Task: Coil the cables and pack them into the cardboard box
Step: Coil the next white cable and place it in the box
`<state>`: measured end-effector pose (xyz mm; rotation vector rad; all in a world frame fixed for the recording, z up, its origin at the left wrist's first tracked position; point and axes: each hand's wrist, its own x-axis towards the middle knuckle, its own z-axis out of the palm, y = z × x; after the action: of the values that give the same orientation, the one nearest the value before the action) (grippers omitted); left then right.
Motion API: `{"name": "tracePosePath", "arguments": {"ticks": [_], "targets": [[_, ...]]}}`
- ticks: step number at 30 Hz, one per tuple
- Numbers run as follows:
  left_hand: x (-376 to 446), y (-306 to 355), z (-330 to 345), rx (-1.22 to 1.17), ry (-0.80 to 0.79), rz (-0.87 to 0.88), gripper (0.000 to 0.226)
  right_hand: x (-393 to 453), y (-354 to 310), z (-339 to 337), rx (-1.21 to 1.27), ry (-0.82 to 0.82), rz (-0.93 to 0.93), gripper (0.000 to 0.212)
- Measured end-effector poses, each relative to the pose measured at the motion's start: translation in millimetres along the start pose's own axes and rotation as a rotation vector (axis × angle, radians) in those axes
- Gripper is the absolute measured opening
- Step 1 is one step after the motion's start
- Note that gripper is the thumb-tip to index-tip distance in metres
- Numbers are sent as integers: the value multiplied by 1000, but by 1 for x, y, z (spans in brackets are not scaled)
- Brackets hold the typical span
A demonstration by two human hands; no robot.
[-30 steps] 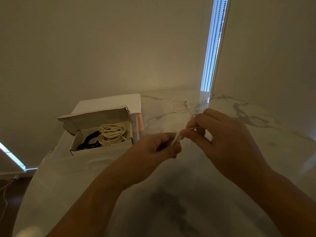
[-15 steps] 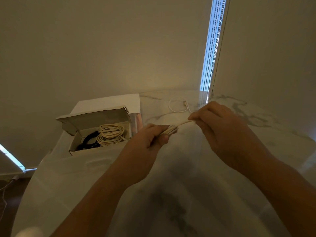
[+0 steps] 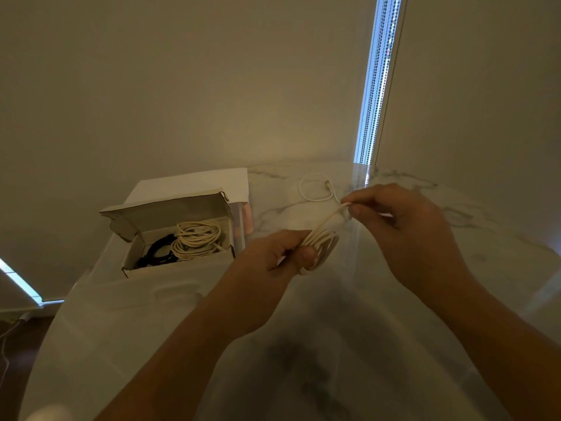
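Note:
My left hand (image 3: 277, 256) grips a coil of white cable (image 3: 323, 243) above the marble table (image 3: 455, 253). My right hand (image 3: 403, 226) pinches the free end of that cable, stretched up and to the right of the coil. The open cardboard box (image 3: 179, 265) stands to the left, its lid tilted back. Inside it lie a cream coiled cable (image 3: 197, 240) and a black coiled cable (image 3: 158, 253). A small loose white cable (image 3: 315, 186) lies on the table beyond my hands.
A white sheet or flat box (image 3: 194, 183) lies behind the cardboard box. Walls rise close behind the table, with a bright slit of blinds (image 3: 375, 86) in the corner. The table's left edge (image 3: 54, 317) drops to a dark floor.
My hands have drawn apart: the right hand pulled the cable end up and to the right, and the coil in my left hand is now visible.

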<state>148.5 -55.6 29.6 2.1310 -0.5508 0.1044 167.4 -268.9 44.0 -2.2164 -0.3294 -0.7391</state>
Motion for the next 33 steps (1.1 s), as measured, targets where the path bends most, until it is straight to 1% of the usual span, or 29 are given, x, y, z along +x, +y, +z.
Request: {"name": "tracePosePath", "arguments": {"ticks": [5, 7, 10, 14, 19, 23, 27, 30, 33], "targets": [[0, 2, 1, -232, -17, -45, 30, -2, 1, 13, 472, -128, 276, 13], [1, 0, 1, -235, -10, -54, 30, -4, 1, 18, 629, -180, 358, 14], [2, -3, 1, -223, -2, -64, 32, -6, -1, 20, 750, -243, 431, 16], [4, -5, 3, -172, 42, -59, 32, -6, -2, 19, 816, -244, 456, 15], [6, -6, 4, -31, 102, -50, 32, -6, -3, 19, 804, -262, 448, 15], [7, -8, 5, -10, 121, -57, 30, -6, -4, 19, 866, -287, 520, 16], [7, -9, 7, -2, 105, -65, 31, -6, -2, 20, 941, -366, 639, 19], [7, -11, 6, -1, 108, -61, 30, -6, 0, 20, 881, -434, 678, 21], [7, -12, 5, 27, 130, -52, 25, -6, -3, 20, 835, -473, 683, 23]]}}
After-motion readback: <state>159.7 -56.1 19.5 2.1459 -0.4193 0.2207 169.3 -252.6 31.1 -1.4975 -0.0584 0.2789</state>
